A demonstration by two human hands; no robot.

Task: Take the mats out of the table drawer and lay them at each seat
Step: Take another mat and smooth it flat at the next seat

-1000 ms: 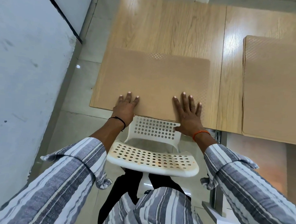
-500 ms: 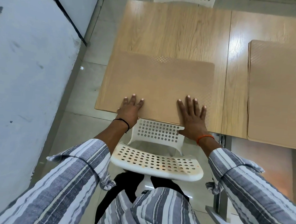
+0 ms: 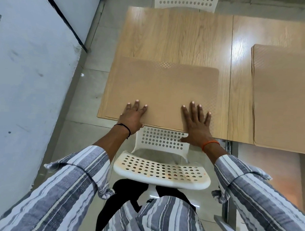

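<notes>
Tan mat (image 3: 163, 91) lies flat at the near edge of the wood table (image 3: 177, 33), right above a white chair w/ holes (image 3: 162, 169). Left hand (image 3: 131, 117) & right hand (image 3: 196, 123) both press flat on the mat's near edge, fingers spread apart, gripping nothing. A stack of more mats (image 3: 283, 95) sits to the right on the table, well apart.
</notes>
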